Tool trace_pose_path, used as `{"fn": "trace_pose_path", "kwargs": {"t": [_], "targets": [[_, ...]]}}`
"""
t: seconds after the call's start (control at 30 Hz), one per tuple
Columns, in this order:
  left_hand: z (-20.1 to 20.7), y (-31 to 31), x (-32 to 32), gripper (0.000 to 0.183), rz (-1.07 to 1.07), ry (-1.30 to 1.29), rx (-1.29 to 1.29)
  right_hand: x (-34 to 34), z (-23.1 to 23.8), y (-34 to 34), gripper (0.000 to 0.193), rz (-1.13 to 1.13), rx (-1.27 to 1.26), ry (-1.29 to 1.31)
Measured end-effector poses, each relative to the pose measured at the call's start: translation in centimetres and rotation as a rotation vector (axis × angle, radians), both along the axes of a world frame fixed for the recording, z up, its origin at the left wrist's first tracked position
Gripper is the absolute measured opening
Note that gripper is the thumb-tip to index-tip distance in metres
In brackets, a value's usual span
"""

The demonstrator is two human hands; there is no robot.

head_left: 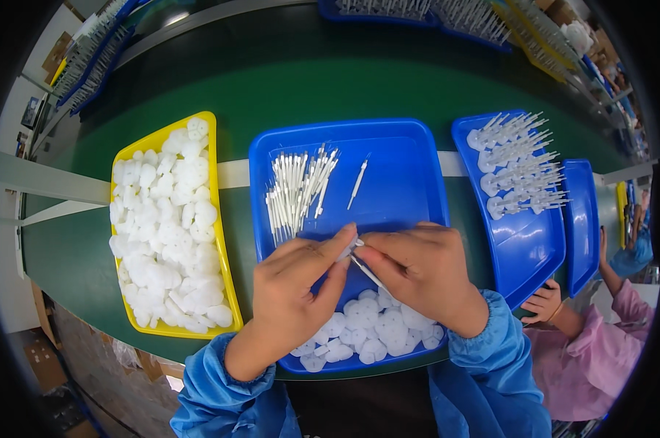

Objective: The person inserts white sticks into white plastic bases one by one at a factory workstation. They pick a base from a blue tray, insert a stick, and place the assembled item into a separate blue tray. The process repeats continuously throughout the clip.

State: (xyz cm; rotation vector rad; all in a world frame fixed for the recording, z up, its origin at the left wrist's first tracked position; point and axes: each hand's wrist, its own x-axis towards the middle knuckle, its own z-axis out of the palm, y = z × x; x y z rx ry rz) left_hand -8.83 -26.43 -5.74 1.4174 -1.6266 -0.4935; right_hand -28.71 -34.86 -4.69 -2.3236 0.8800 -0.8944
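Over the near part of a blue tray (417,131), my two hands meet at the fingertips. My left hand (297,285) pinches a small translucent white plastic disc (347,250) between thumb and forefinger. My right hand (428,274) is closed on a thin white rod (368,273), which slants from the disc down under the palm. The fingers partly cover where disc and rod meet. Several white rods (297,186) with thin wire-like tips lie bundled at the tray's far left, and a single rod (357,184) lies apart. Loose white discs (377,325) fill the near end.
To the left stands a yellow tray (216,219) heaped with white discs (165,226). On the right, a blue tray (523,255) holds rows of discs with upright rods (516,168), beside another blue tray (582,226). Another person's hand (545,301) touches the near right tray edge.
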Motion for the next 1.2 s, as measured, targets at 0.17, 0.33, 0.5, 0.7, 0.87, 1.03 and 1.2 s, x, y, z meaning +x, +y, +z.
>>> {"fn": "trace_pose_path", "kwargs": {"t": [0.17,0.33,0.5,0.7,0.87,1.03,1.2], "targets": [[0.2,-0.2,0.1,0.049,-0.01,0.191,0.081,0.0,0.2,0.2,0.014,-0.035,-0.02,0.004],[-1.0,0.0,0.5,0.055,-0.055,0.427,0.154,-0.8,0.7,0.0,0.023,-0.002,-0.133,0.091],[-0.5,-0.2,0.4,0.058,0.011,0.341,0.031,-1.1,1.0,-0.5,0.042,0.056,-0.283,0.0],[-0.3,-0.1,0.7,0.057,-0.032,0.297,0.055,-1.3,0.3,-0.5,0.048,0.104,-0.351,0.025],[0.0,0.0,0.5,0.057,-0.067,0.284,0.079,-1.2,0.5,-0.5,0.047,0.078,-0.26,0.022],[0.3,-0.1,0.4,0.056,-0.073,0.318,0.08,-1.6,1.1,-0.4,0.047,0.145,-0.226,-0.009],[-0.4,-0.3,0.8,0.044,-0.124,0.356,0.016,-2.6,2.0,-0.8,0.039,0.127,-0.303,0.066]]}}
